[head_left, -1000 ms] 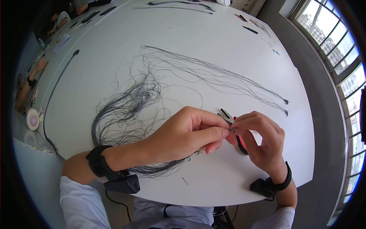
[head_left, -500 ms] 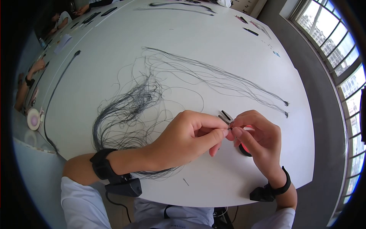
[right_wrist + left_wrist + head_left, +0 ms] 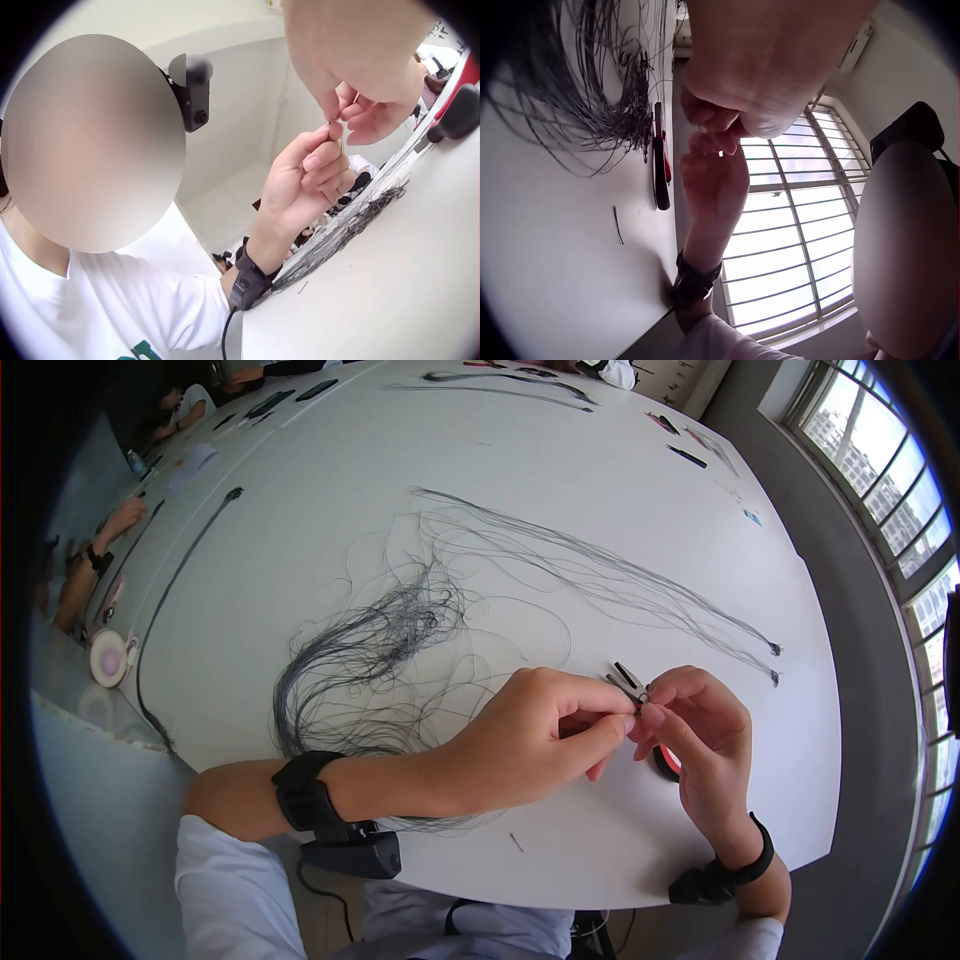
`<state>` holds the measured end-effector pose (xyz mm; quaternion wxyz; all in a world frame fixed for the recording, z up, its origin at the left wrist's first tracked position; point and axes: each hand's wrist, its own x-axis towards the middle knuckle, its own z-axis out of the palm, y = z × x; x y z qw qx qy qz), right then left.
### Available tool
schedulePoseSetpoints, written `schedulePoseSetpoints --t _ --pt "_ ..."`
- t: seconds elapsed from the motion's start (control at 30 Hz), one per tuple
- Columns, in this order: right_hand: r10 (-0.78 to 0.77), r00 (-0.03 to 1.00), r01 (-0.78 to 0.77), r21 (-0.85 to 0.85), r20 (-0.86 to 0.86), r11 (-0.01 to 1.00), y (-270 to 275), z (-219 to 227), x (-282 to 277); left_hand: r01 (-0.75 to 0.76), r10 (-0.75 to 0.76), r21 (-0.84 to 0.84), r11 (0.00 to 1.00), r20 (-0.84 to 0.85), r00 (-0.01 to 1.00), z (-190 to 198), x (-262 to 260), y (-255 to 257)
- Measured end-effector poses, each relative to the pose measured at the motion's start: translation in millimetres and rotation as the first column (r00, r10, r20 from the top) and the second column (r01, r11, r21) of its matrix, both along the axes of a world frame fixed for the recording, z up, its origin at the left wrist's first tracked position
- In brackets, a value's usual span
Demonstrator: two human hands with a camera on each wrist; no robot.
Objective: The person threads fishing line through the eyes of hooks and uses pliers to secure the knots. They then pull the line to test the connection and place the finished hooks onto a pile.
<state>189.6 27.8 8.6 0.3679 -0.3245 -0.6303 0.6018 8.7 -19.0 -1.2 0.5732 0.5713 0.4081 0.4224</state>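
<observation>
In the head view my left hand [image 3: 540, 735] and right hand [image 3: 705, 735] meet fingertip to fingertip above the table. The left thumb and index finger pinch a thin strand [image 3: 343, 146], which shows below them in the right wrist view. My right thumb and index finger pinch at the same spot; the fingers mostly hide what lies between them. Pliers with red and black handles [image 3: 668, 762] lie on the table behind and under the hands, partly covered. A large tangle of dark wire-like strands [image 3: 330, 670] lies left of them, partly beneath the left forearm.
Two thin bundles of long strands [image 3: 600, 560] stretch across the table [image 3: 330, 450] beyond the hands. One short loose piece [image 3: 516, 842] lies near the front edge. A long dark bundle [image 3: 185, 560] and a round white object [image 3: 108, 659] are at the left; another person's hand [image 3: 125, 518] is there.
The head view has swung, so everything sits farther right. My right fingers have shifted slightly at the pinch point, while both hands stay together over the pliers.
</observation>
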Motion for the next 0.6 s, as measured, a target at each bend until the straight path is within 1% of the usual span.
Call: schedulePoseSetpoints --t 0.03,0.1,0.2,0.27,0.3,0.33,0.37,0.4,0.43,0.47,0.5,0.53,0.57,0.6 --pt "0.003 1.000 -0.003 0.000 -0.002 1.000 0.2 0.3 0.2 -0.003 0.003 0.013 1.000 -0.009 1.000 -0.6 0.0 0.3" --pt "0.005 0.998 -0.011 0.093 0.069 0.996 0.7 0.8 1.4 -0.006 0.006 0.026 1.000 -0.018 1.000 -0.4 0.3 -0.2" --pt "0.011 0.997 -0.021 0.132 0.073 0.991 1.2 1.7 1.6 -0.028 0.029 0.029 0.999 -0.026 0.999 2.5 2.4 -1.5" --pt "0.005 0.998 -0.015 0.136 0.070 0.991 5.0 0.9 5.4 -0.052 0.052 -0.029 0.998 -0.009 0.999 3.4 2.2 -0.7" --pt "0.008 0.998 -0.016 0.139 0.059 0.990 7.1 1.2 7.2 -0.045 0.045 -0.027 0.999 -0.004 0.999 2.8 1.7 0.2" --pt "0.003 0.998 -0.011 0.141 0.062 0.990 10.0 3.6 8.9 -0.069 0.069 -0.033 0.997 0.006 0.998 1.8 0.3 1.1" --pt "-0.042 0.978 -0.005 0.223 0.203 0.975 13.7 6.8 10.7 -0.095 0.095 -0.038 0.995 0.015 0.995 0.7 -1.0 2.4" --pt "-0.095 0.937 -0.012 0.302 0.335 0.953 16.0 9.2 12.8 -0.099 0.099 -0.004 0.995 0.059 0.993 -1.0 -1.8 4.7" --pt "-0.095 0.937 -0.012 0.304 0.335 0.953 16.1 10.3 15.0 -0.099 0.099 -0.002 0.995 0.059 0.993 -2.0 -2.8 6.2" --pt "-0.210 0.822 -0.116 0.517 0.529 0.848 15.6 11.0 17.3 -0.102 0.102 -0.006 0.995 0.080 0.992 -2.7 -3.9 7.5" --pt "-0.365 0.665 -0.269 0.665 0.652 0.697 15.1 11.0 20.2 -0.105 0.106 -0.009 0.994 0.100 0.989 -3.3 -4.7 8.3" --pt "-0.317 0.658 -0.284 0.615 0.683 0.735 15.4 6.7 24.4 -0.106 0.107 -0.008 0.994 0.099 0.989 -3.9 -5.2 8.7" --pt "-0.317 0.658 -0.285 0.615 0.683 0.735 14.1 3.9 25.6 -0.116 0.117 -0.013 0.993 0.108 0.987 -4.5 -5.3 9.1" --pt "-0.302 0.624 -0.343 0.600 0.721 0.722 12.8 1.7 26.7 -0.124 0.126 -0.018 0.992 0.116 0.985 -5.0 -5.3 9.2"
